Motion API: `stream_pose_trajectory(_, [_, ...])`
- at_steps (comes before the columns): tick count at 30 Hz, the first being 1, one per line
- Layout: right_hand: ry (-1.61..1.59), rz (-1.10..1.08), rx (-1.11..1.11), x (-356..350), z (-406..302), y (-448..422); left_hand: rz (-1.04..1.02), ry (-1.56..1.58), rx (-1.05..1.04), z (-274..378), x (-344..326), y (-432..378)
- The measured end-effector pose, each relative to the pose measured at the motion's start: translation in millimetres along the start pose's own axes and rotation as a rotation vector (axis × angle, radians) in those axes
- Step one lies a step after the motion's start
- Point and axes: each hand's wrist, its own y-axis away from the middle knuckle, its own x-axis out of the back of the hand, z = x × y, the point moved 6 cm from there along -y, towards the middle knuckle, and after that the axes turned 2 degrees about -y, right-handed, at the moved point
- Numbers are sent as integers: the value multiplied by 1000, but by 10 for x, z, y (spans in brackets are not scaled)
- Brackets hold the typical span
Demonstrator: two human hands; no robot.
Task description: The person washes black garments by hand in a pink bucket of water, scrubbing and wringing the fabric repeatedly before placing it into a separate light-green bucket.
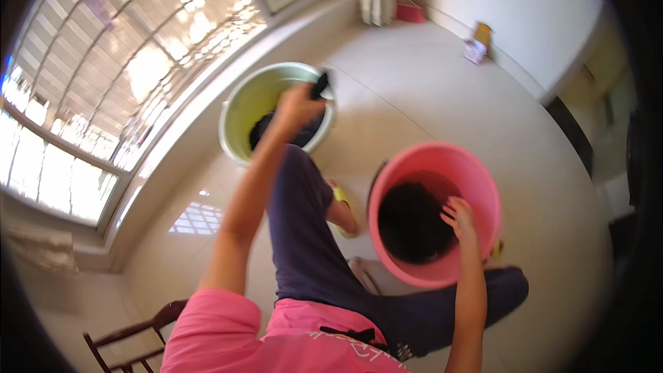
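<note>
Over the green bucket (237,106) on the left, my left hand (300,109) grips a piece of black cloth (320,86), its end sticking up past the fingers. Dark cloth (261,127) lies in the bottom of that bucket, partly hidden by my forearm. My right hand (460,216) is inside the mouth of the pink bucket (479,184), fingers spread and holding nothing. Below those fingers sits a dark mass (414,223), apparently wet black cloth; whether the fingertips touch it I cannot tell.
My knees, in dark trousers (305,233), spread around the pink bucket. A yellow slipper (341,197) is on one foot between the buckets. A barred window (155,62) runs along the left, a wooden chair (129,336) stands lower left, and a small box (479,41) leans near the far wall.
</note>
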Motion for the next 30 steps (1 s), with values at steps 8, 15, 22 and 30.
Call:
stream_pose_trajectory(8, [477,279,53,115,-211,-8,391,-92,-78,-1013,483,-334])
stream_pose_trajectory(15, [1206,243,275,187,-168,-144,-310,131,-684,904,-1395,845])
stream_pose_trajectory(22, [1513,161,-123,141,515,-359,-1182,-940,-423,382,-3485,1868])
stream_pose_trajectory(30, [1559,-32,-333,38,519,-160,-1042,-996,-242,-22,-4133,1829])
